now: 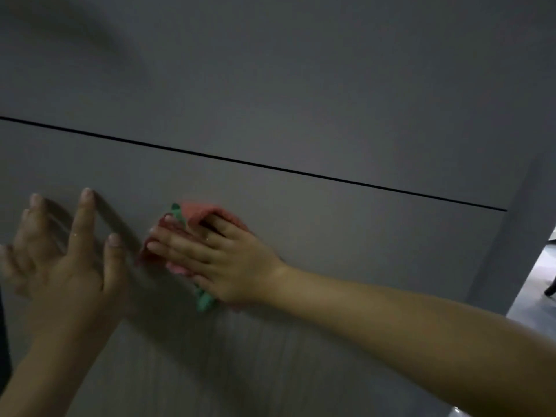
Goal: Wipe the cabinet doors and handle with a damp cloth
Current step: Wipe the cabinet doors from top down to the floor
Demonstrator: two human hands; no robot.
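Note:
A grey cabinet door (346, 236) fills the view, with a thin dark gap running across it from upper left to right. My right hand (216, 260) lies flat on a pink cloth with a green edge (195, 213), pressing it against the door. My left hand (69, 254) is spread with fingers apart against the door to the left of the cloth, holding nothing. A long grey bar, apparently the handle (120, 227), runs diagonally between the two hands. The view is blurred.
The cabinet's right side edge (505, 236) drops down at the right. Beyond it a strip of light floor (538, 281) shows, with a dark furniture leg on it.

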